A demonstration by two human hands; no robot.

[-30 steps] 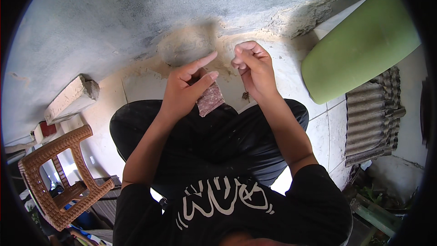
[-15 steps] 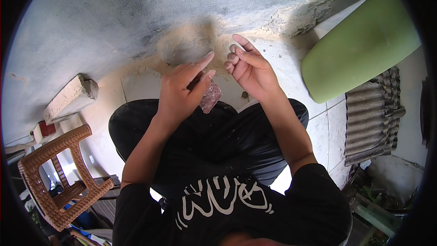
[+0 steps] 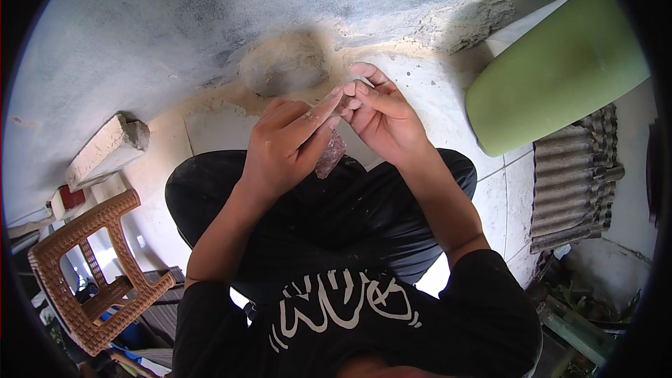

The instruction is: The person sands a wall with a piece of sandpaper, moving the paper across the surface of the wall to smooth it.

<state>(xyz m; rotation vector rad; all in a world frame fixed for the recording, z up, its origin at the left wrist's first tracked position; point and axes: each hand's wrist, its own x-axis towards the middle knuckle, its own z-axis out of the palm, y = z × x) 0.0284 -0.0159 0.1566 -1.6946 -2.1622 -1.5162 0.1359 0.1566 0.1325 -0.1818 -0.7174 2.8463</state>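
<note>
My left hand (image 3: 283, 140) is closed, with a rough reddish stone (image 3: 332, 155) showing below its fingers. The stone hangs over my lap, its upper part hidden by the hand. Facing it, my right hand (image 3: 385, 115) has curled fingers, with the thumb pressed toward them and one finger reaching further out. The tips of both hands meet above the stone. Grey dust coats the fingertips. Whether anything small sits between them I cannot make out.
A rounded grey patch (image 3: 287, 64) with tan edges marks the wall's foot ahead. A pale block (image 3: 105, 152) and brown woven-pattern plastic furniture (image 3: 126, 227) stand left. At right are a large green rounded object (image 3: 553, 73) and corrugated sheets (image 3: 570, 182). White tiles (image 3: 217, 129) cover the floor.
My hands have come together: the left moved slightly right with the stone, and the right now meets its fingertips. Before, a gap lay between them.
</note>
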